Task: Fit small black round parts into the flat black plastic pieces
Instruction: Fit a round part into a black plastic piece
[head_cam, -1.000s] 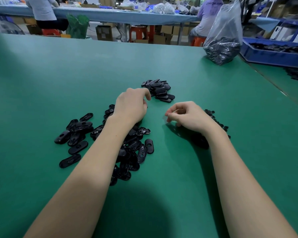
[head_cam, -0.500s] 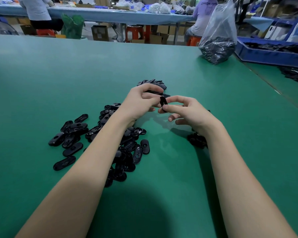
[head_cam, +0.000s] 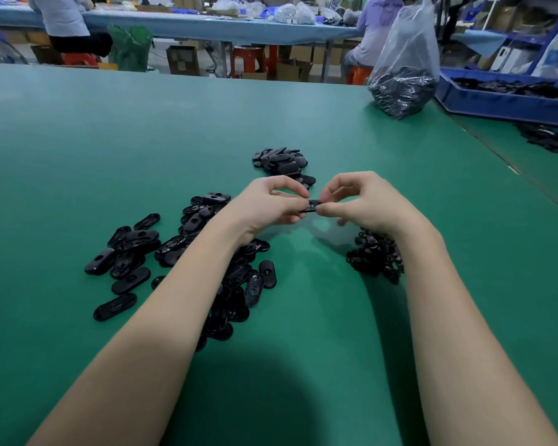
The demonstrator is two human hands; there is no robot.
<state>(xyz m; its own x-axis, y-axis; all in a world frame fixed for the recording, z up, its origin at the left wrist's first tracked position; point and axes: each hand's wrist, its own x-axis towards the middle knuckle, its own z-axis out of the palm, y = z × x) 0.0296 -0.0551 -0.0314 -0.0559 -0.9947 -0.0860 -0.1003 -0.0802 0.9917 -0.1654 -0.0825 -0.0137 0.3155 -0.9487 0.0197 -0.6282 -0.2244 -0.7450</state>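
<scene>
Fingers [head_cam: 298, 201] of both hands pinch one flat piece [head_cam: 312, 206], apparently midair.

Green table [head_cam: 110, 140] bears black oval pieces [head_cam: 132, 252], seemingly round parts [head_cam: 376, 255], a bag [head_cam: 403, 88].

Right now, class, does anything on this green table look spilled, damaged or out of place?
Nothing stands out. The flat pieces lie in a loose heap under the left arm, a second pile sits beyond the hands, and the round parts are by the right wrist. Both hands pinch one piece above the table.
</scene>
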